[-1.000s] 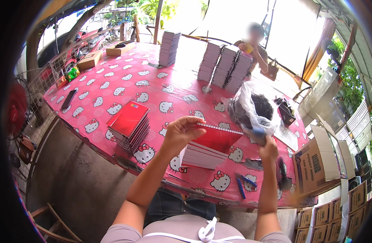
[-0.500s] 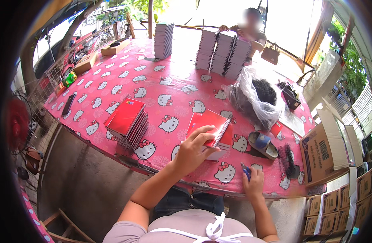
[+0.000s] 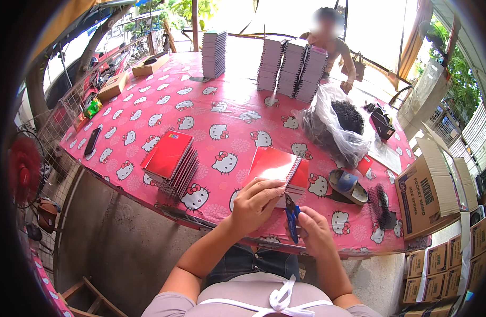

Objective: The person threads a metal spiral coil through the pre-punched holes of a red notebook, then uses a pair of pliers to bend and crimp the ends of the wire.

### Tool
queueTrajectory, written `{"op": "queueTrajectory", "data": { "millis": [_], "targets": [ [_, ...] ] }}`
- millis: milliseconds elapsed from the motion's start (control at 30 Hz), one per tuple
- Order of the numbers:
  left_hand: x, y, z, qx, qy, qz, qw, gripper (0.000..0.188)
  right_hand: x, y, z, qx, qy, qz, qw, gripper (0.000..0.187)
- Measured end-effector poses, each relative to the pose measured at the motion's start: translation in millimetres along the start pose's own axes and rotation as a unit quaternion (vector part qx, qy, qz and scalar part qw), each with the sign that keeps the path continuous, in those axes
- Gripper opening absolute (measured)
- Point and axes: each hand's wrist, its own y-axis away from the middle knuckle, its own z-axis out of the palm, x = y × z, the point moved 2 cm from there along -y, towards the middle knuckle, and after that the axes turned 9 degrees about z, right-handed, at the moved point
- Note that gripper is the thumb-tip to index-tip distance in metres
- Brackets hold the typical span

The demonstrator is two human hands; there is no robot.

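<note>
My left hand [image 3: 256, 205] is closed on the near edge of a red spiral notebook [image 3: 270, 164], whose black wire coil runs along its right side. More red notebooks lie beneath it, their number hidden. In my right hand [image 3: 315, 231] is a pair of blue-handled wire cutters [image 3: 292, 219]. The cutter jaws point up at the near end of the coil, close to my left fingertips; whether they touch the wire I cannot tell. To the left stands a pile of red spiral notebooks [image 3: 169, 158].
Tall notebook stacks [image 3: 214, 55] stand at the far side. Right of me are a plastic bag of black coils [image 3: 338, 127], a blue-strapped slipper [image 3: 349, 186], loose coils [image 3: 378, 208] and an open carton [image 3: 430, 193]. Another person [image 3: 332, 47] sits across the pink tablecloth [image 3: 221, 201].
My right hand has lifted the cutters from the table and brought them left to the coil's end. My left hand has shifted down to the notebook's near edge. The person opposite has lowered an arm.
</note>
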Motion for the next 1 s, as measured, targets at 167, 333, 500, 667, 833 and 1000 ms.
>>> {"op": "queueTrajectory", "data": {
  "millis": [167,333,500,667,833,1000],
  "targets": [
    [0.4,0.8,0.4,0.023,-0.001,0.006,1.0,0.021,-16.2,11.3,25.2,0.224,0.493,-0.386,0.747,0.036],
    [0.5,3.2,-3.2,0.02,-0.004,0.007,1.0,0.021,-13.6,9.4,30.7,0.149,0.384,-0.233,0.881,0.033],
    [0.3,1.9,-24.3,0.013,-0.025,0.044,0.999,0.016,3.3,0.9,12.2,-0.007,0.152,-0.069,0.986,0.034],
    [-32.4,-20.5,-141.4,0.428,0.099,-0.178,0.88,0.018,13.0,14.3,-80.4,0.358,0.58,-0.239,0.692,0.033],
    [-95.3,46.8,-231.8,0.375,-0.094,-0.374,0.843,0.022,20.0,13.9,-53.8,0.352,0.653,-0.345,0.574,0.041],
    [-124.3,80.1,-236.4,0.355,-0.044,-0.324,0.876,0.012,5.6,-62.1,106.6,0.036,0.511,-0.52,0.683,0.055]
  ]
}}
